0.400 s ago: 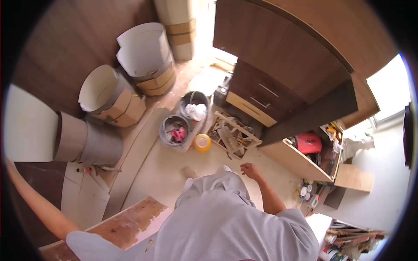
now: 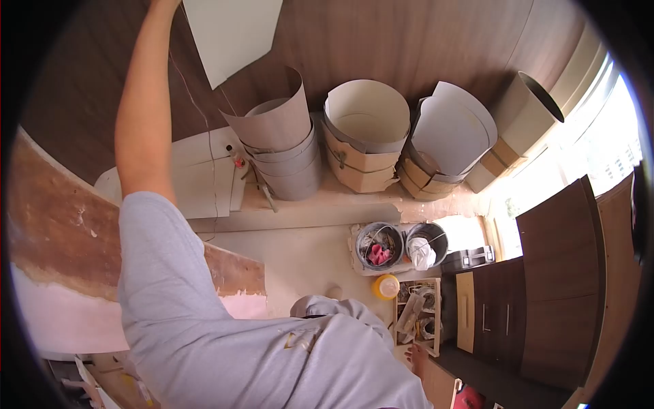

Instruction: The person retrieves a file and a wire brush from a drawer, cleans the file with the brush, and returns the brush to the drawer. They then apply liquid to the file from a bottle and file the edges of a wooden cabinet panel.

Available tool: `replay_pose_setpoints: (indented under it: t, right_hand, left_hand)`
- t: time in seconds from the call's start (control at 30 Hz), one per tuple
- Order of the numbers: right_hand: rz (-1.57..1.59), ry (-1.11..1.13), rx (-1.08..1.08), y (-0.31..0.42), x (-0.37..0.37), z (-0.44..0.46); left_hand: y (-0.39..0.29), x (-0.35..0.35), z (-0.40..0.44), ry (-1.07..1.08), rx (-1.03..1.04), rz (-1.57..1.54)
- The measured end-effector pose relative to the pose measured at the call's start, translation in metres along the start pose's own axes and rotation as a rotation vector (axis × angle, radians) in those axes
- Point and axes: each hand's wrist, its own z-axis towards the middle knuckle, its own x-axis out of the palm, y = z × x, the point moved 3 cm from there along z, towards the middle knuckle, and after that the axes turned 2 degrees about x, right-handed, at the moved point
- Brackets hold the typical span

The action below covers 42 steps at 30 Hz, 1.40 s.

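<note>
My left arm stretches up to the top edge, where my left hand (image 2: 165,4) is largely cut off. Beside it a stiff white sheet (image 2: 235,37) hangs in the air in front of the brown wood-grain wall, its pointed lower corner downward; the hand appears to grip its edge, but the fingers are hidden. Below the sheet stands a brownish-grey rolled sheet (image 2: 272,129) inside grey bands. My right hand (image 2: 417,356) hangs low by my side with loose, parted fingers and nothing in it, near a wooden crate (image 2: 437,313) of tools.
Cream (image 2: 364,112) and white rolls (image 2: 456,123) stand along the wall. Two buckets (image 2: 380,264) hold rags, with a yellow tub (image 2: 385,287) nearby. Dark drawers (image 2: 496,317) stand at right. A brown and pink board (image 2: 235,269) lies left of me.
My view has turned left toward the wall and rolls. My left arm is now raised, with the white sheet above the grey roll. My right hand hangs lower beside me.
</note>
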Motion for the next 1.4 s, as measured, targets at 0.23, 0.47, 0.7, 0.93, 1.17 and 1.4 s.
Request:
replay_pose_setpoints:
  t: [0.23,0.47,0.7,0.93,1.17,1.4]
  right_hand:
    - [0.032,0.004,0.052,0.004,-0.004,-0.008]
    - [0.025,0.012,-0.035,-0.064,0.014,-0.007]
    - [-0.428,-0.531,-0.175,0.001,-0.101,0.056]
    - [-0.268,-0.821,-0.031,0.115,-0.288,0.110]
    - [-0.381,-0.699,-0.007,0.110,-0.313,0.180]
    - [-0.242,-0.653,-0.048,0.070,-0.227,0.144]
  left_hand:
    - [0.102,0.048,-0.081,0.163,-0.070,-0.507]
    - [0.277,0.095,-0.192,0.295,-0.659,-0.393]
    - [0.301,0.049,-0.282,0.176,-0.146,0.397]
    - [0.001,0.074,-0.603,1.008,-0.470,-0.231]
    - [-0.271,0.071,-0.789,1.831,-0.174,-0.678]
    - [-0.432,0.111,-0.829,1.843,0.070,-0.820]
